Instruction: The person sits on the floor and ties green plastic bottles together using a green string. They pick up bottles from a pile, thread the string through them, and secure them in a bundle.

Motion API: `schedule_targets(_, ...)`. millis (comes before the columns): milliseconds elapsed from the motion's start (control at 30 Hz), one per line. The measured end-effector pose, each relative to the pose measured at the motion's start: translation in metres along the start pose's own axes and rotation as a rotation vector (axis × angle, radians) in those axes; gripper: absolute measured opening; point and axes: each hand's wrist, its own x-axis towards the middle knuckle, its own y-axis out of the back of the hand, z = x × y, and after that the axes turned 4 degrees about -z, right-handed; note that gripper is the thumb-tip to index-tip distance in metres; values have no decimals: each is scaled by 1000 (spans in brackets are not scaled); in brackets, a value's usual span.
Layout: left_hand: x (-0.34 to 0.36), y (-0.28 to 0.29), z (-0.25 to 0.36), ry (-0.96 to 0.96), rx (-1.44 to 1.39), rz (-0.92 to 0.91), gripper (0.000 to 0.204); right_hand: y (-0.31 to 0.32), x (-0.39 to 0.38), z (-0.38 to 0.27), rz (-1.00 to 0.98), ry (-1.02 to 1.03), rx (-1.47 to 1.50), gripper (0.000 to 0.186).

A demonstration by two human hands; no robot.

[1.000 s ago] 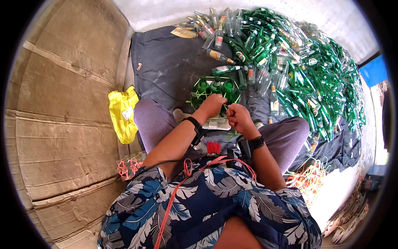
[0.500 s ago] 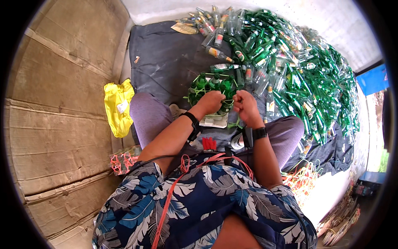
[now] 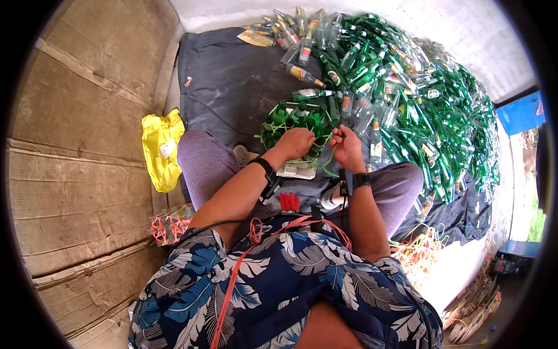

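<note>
Several green glass bottles [image 3: 299, 116] stand upright in a tight cluster between my legs, with light green plastic strap [image 3: 325, 165] wound around them. A white slab [image 3: 296, 170] shows partly beneath the cluster. My left hand [image 3: 295, 143] is closed at the near side of the bottles, its fingertips pinching the strap. Just right of the bottles, my right hand [image 3: 349, 149] has its thumb and fingers pinched on the strap, and a loose tail hangs below. My left hand hides some of the near bottles.
A large heap of green and clear bottles [image 3: 418, 110] fills the far right. A yellow bag [image 3: 161, 150] lies by the cardboard wall [image 3: 87, 174] on the left. Beside my left hip is a strapped bottle bundle [image 3: 170, 227]; tangled straps [image 3: 418, 253] lie near my right hip.
My right hand has moved slightly right and turned, its fingers less curled. The strap tail below it has shifted. My left hand stays at the bottles.
</note>
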Motion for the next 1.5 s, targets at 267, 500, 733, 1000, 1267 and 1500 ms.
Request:
schedule_targets(267,6,-7,-1,18,66,-30,26,51,8,20,94,157,-766,13)
schedule_targets(500,7,-7,-3,-10,81,-30,25,52,15,37,168,455,-1085,23)
schedule_targets(733,5,-6,-6,17,93,-56,27,27,-4,23,-56,430,-1238,24)
schedule_targets(1000,8,-1,0,8,68,-78,25,42,3,16,-115,375,-1143,21)
schedule_targets(1267,10,-6,-2,67,131,-155,27,40,5,19,-71,384,-1327,15)
schedule_targets(1500,5,-16,0,19,118,27,26,61,38,35,103,419,-1258,34)
